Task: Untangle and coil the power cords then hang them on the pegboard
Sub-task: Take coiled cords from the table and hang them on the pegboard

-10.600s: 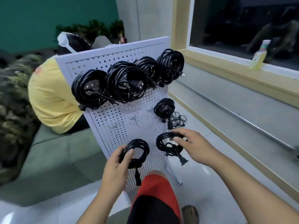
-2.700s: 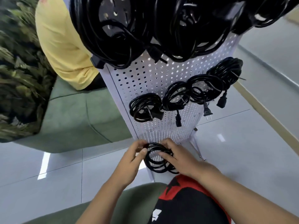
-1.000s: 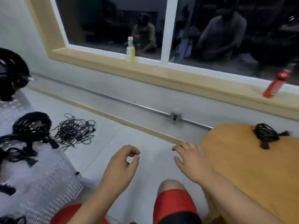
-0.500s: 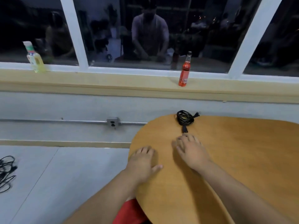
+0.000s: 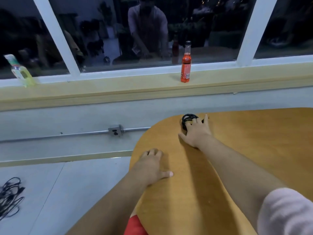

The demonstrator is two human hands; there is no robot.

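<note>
A small black coiled power cord lies near the far edge of the round wooden table. My right hand reaches out over it, fingers spread and laid across the near half of the coil, thumb on the tabletop to the left. The part of the cord under the fingers is hidden. My left hand rests palm down at the table's left edge and holds nothing. The pegboard is out of view.
A tangle of thin black cords lies on the floor at lower left. On the window sill stand a red bottle and a yellow-green bottle. A wall socket sits below the sill.
The view swung from the pegboard to the table. In the last half second my right hand moved forward from just short of the coil onto it; my left hand stayed at the table edge.
</note>
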